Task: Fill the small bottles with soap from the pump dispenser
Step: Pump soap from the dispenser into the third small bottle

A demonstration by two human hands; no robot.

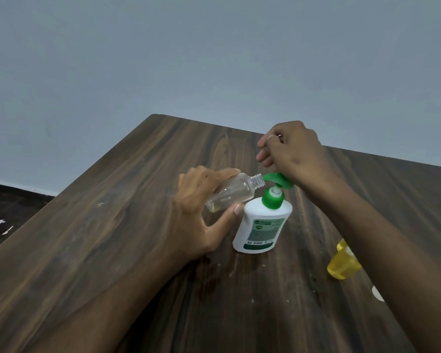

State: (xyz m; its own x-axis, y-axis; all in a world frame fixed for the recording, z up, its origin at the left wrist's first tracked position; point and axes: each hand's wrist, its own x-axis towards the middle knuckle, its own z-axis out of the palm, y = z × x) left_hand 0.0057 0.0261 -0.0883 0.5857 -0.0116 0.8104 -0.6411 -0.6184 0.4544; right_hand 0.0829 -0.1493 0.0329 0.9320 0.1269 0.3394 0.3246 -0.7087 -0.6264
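Left hand (201, 210) is closed around small clear plastic bottle (233, 193), tilted, mouth touching green pump spout (278, 180) of white soap dispenser (262, 226), mid-table. Right hand (294, 154) presses pump, fingers curled. Bottle likely light, slippery; hold mid-body.

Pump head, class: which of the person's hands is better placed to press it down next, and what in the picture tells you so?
Right. The right hand already rests on the green pump head, while the left hand is busy holding the small clear bottle tilted with its open neck at the spout.
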